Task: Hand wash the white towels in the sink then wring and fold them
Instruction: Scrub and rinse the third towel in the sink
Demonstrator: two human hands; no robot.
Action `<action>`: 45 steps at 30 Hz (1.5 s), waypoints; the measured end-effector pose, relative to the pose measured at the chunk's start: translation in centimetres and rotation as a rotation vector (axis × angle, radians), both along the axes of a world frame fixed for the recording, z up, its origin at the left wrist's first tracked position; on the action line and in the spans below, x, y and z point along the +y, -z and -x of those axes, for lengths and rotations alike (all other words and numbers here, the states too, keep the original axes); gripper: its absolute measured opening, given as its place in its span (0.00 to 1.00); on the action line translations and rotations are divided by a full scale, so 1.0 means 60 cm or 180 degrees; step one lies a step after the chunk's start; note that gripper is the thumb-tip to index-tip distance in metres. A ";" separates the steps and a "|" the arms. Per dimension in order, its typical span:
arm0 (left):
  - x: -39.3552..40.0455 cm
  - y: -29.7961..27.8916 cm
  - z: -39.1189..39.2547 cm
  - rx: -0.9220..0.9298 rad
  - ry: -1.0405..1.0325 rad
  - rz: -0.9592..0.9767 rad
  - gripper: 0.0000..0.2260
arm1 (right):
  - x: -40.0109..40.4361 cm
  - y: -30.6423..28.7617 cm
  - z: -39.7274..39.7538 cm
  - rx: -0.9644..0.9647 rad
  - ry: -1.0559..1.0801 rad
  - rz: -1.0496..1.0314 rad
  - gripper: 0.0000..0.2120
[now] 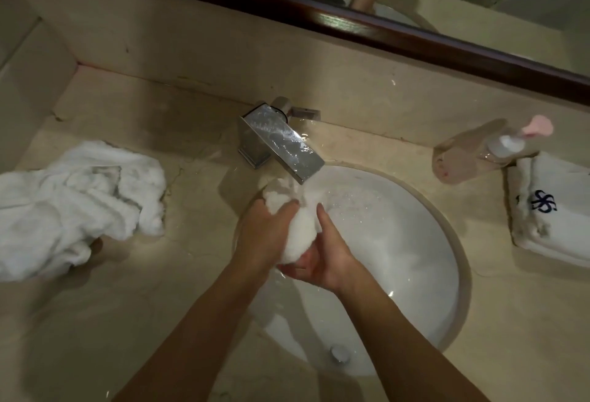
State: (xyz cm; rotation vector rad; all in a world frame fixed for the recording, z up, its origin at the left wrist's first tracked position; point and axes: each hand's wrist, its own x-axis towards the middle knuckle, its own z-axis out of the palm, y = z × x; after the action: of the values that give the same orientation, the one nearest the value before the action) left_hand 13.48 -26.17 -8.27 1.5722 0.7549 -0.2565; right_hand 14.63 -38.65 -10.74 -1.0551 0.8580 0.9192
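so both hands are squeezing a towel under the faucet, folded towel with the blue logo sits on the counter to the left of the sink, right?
Not quite. The head view shows the folded towel with the blue logo on the right of the sink; the left side holds a crumpled towel. The rest stands: left hand and right hand squeeze a towel under the faucet.

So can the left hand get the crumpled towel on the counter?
Probably yes: the crumpled towel lies beside the sink with nothing between, but the left hand must first drop the wet towel.
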 end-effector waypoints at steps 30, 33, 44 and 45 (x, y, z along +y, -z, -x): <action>-0.057 0.127 -0.049 0.0523 -0.0681 0.3104 0.16 | -0.070 -0.007 0.021 -0.2704 -0.3416 0.2083 0.41; -0.073 0.114 -0.060 0.0644 -0.0628 0.2635 0.15 | -0.092 0.001 0.029 -0.2241 -0.2682 0.1806 0.49; -0.049 0.062 -0.049 0.0275 -0.0016 0.0640 0.16 | -0.074 0.013 0.010 -0.2454 -0.1554 0.2007 0.46; -0.043 0.057 -0.050 0.0147 0.0235 0.0536 0.19 | -0.073 0.011 -0.001 -0.3284 -0.1924 0.2645 0.43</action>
State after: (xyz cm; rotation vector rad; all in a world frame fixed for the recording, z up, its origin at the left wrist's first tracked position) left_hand 16.49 -28.75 -11.70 1.4399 0.6936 -0.4017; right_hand 14.66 -43.01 -11.39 -2.3016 -0.0262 0.3222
